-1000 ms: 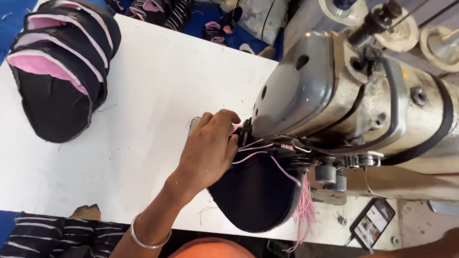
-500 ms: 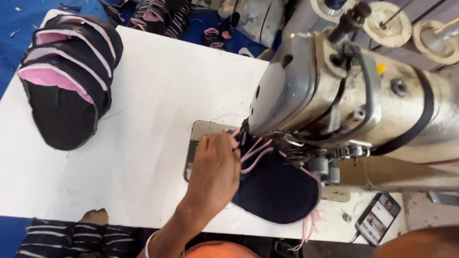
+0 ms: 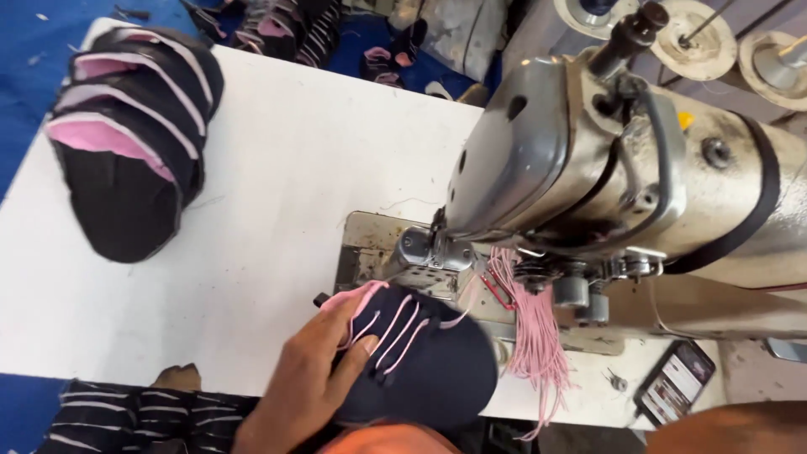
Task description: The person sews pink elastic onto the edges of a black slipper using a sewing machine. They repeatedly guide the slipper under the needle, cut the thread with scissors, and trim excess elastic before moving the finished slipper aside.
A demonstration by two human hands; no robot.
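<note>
Upper left of the frame: stack of dark cap pieces with pink and white edging, lying on the white table. Lower left edge: striped dark fabric pile below the table's rim. Lower centre: left hand laid flat on a dark navy cap piece, fingers spread narrowly across its left side, thumb pressing beside pale pink stitched lines; resting on the piece rather than gripping it. Cap piece lying on the table's near edge, just below the metal plate of the sewing machine. Right of centre: bundle of pink threads hanging from under the machine head, just beside the cap piece. Lower right: phone lying on the table. Right hand not identifiable; finger state impossible to tell.
</note>
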